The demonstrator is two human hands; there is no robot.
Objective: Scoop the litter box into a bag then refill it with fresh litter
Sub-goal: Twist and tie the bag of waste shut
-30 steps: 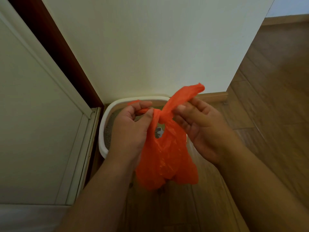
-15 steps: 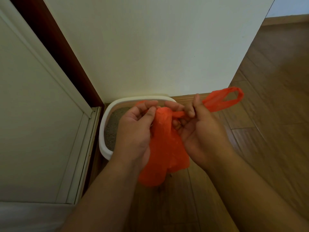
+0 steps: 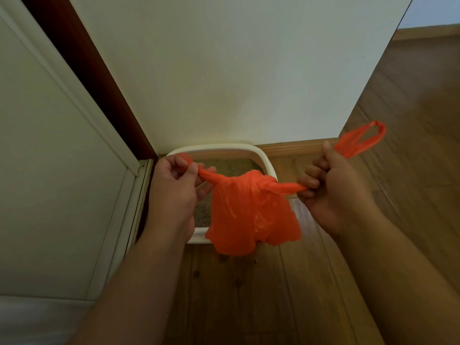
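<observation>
Basically both hands, left (image 3: 174,185) and right (image 3: 333,185), grip the bag (image 3: 251,215) handles, pulling apart over the litter box (image 3: 263,155) to cinch the knot.

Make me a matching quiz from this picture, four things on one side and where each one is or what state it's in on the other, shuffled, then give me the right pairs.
Things:
1. orange bag
2. litter box
3. left hand
4. right hand

Places or states:
A. on the wooden floor, in the corner against the wall
B. grips the bag handle whose loop sticks out past the fist
C. knotted at the top, hanging between the two hands
D. pinches the bag handle nearest the white door frame

Pairs: 1-C, 2-A, 3-D, 4-B
</observation>
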